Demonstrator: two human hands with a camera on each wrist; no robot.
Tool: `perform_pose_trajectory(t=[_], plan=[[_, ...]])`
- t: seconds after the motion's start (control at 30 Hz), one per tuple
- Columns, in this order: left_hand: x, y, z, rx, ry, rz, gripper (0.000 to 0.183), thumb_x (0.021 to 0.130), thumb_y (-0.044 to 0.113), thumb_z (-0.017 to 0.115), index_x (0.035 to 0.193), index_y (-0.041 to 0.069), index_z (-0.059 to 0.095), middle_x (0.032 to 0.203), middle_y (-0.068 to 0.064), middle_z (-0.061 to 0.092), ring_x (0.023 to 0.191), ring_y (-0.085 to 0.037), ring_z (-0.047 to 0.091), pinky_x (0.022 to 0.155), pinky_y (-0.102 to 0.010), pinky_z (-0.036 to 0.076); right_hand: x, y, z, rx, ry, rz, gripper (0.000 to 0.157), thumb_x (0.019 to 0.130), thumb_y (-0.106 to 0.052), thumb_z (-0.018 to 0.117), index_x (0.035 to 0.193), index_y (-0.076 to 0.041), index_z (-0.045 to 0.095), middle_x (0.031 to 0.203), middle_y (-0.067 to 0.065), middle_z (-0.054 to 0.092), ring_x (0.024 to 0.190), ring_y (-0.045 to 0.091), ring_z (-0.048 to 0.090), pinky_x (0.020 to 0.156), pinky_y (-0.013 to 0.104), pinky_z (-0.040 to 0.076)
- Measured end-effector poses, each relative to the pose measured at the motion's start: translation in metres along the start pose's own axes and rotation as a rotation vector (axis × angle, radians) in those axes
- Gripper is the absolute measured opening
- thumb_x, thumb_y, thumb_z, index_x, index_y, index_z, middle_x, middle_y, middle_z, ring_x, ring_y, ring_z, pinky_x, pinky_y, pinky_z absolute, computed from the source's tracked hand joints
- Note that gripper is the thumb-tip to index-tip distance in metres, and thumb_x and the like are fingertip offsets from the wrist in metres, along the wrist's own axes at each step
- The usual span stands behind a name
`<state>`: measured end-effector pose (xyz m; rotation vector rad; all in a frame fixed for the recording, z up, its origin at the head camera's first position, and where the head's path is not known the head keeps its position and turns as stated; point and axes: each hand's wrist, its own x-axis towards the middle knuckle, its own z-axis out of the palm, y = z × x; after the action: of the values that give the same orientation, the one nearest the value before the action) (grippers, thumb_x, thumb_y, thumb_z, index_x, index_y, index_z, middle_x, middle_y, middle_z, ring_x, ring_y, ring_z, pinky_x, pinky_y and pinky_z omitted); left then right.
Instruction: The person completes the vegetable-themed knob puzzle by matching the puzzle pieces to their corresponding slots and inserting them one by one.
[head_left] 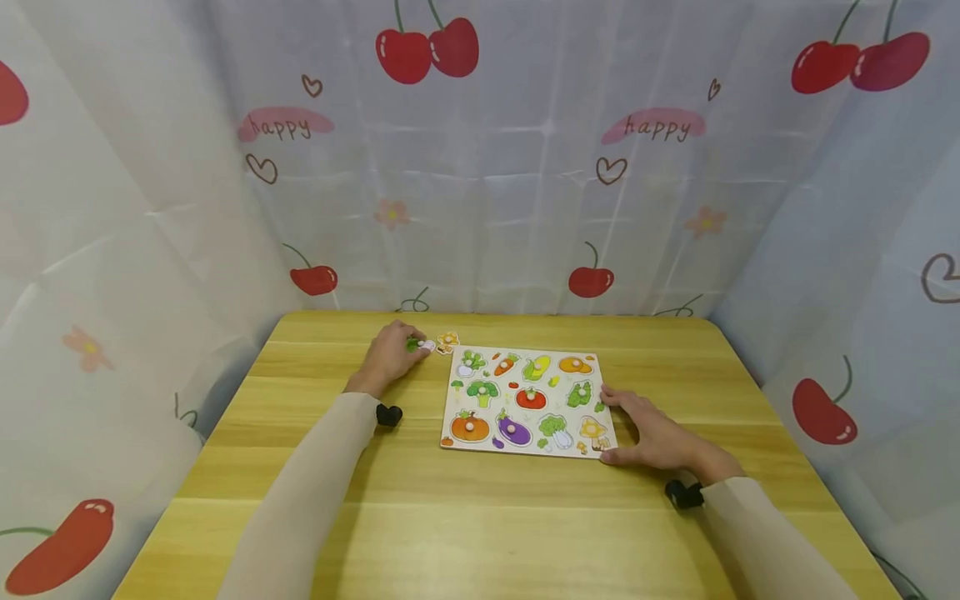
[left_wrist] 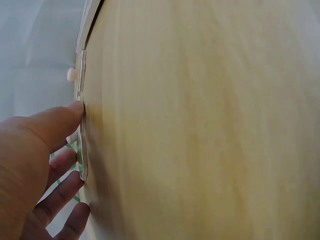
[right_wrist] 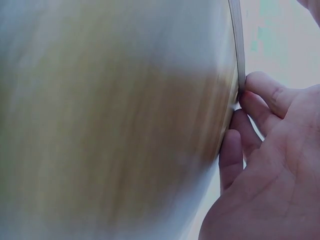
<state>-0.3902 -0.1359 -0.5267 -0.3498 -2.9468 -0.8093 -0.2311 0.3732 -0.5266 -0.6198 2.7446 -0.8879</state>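
My left hand (head_left: 392,354) rests at a small green-and-white vegetable puzzle piece (head_left: 427,344) on the table. In the left wrist view, the thumb touches one end of the piece and the spread fingers lie by the other end. Right beside that piece lies a mushroom puzzle piece (head_left: 447,338) with a knob. A wooden vegetable puzzle board (head_left: 555,400) lies flat to the right, several of its pictures bearing knobs. My right hand (head_left: 660,435) touches the board's right side, fingertips along the edge and thumb at the near right corner. The right wrist view shows loosely bent fingers against the edge.
The light wooden table (head_left: 487,542) has rounded far corners. A pale curtain (head_left: 495,225) printed with cherries and hearts hangs behind it and along both sides. Each wrist wears a small black device, such as the left one (head_left: 388,415).
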Motion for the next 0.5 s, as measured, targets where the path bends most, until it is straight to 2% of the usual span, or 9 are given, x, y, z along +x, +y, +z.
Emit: perform_pose_trajectory(t=[0.03, 0.23, 0.27, 0.5], plan=[[0.005, -0.011, 0.004, -0.015, 0.012, 0.024, 0.035, 0.113, 0.032, 0.08, 0.137, 0.006, 0.083, 0.147, -0.021, 0.071, 0.14, -0.044, 0.066, 0.128, -0.061, 0.052, 0.0, 0.0, 0.0, 0.0, 0.002, 0.0, 0.11, 0.093, -0.051, 0.099, 0.174, 0.001, 0.046, 0.191, 0.022, 0.033, 0.172, 0.058, 0.03, 0.134, 0.084, 0.026], [0.008, -0.017, 0.003, -0.041, 0.034, 0.02, 0.022, 0.114, 0.023, 0.078, 0.125, 0.007, 0.087, 0.139, -0.02, 0.075, 0.135, -0.042, 0.07, 0.124, -0.058, 0.057, 0.001, 0.003, 0.0, -0.022, 0.002, 0.008, 0.111, 0.093, -0.054, 0.098, 0.175, -0.001, 0.044, 0.191, 0.021, 0.032, 0.172, 0.057, 0.031, 0.135, 0.083, 0.028], [0.003, -0.007, -0.002, -0.029, 0.026, -0.002, 0.019, 0.114, 0.016, 0.078, 0.125, 0.004, 0.087, 0.14, -0.023, 0.074, 0.136, -0.046, 0.069, 0.124, -0.061, 0.056, 0.001, 0.003, 0.0, -0.023, 0.002, 0.008, 0.111, 0.093, -0.054, 0.098, 0.175, -0.001, 0.044, 0.191, 0.02, 0.032, 0.172, 0.057, 0.031, 0.135, 0.083, 0.027], [-0.001, -0.005, -0.004, -0.033, 0.025, -0.056, 0.022, 0.113, 0.019, 0.08, 0.126, 0.002, 0.086, 0.139, -0.023, 0.072, 0.132, -0.042, 0.07, 0.12, -0.058, 0.059, 0.001, 0.002, -0.001, -0.023, -0.006, 0.007, 0.11, 0.094, -0.054, 0.098, 0.175, -0.002, 0.045, 0.191, 0.021, 0.033, 0.173, 0.058, 0.03, 0.135, 0.084, 0.027]])
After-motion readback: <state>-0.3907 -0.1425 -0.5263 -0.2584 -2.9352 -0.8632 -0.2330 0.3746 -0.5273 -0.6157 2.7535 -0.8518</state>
